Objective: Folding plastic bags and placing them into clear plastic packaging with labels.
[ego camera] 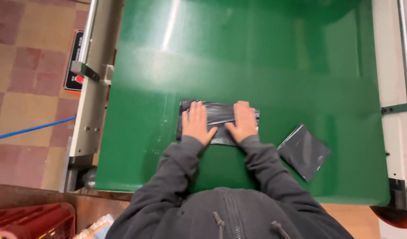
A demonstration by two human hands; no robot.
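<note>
Both hands, left hand (197,122) and right hand (244,121), press flat, grip open, on a glossy black plastic packet (219,116) on the smooth green worktop (256,57).

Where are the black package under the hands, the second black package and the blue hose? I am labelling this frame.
black package under the hands (220,114), head view, on the glossy strip between the hands.
second black package (304,152), head view, on its flat middle.
blue hose (30,129), head view, on its run across the floor.

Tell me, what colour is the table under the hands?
The table is shiny green, clearest in the head view.
</note>
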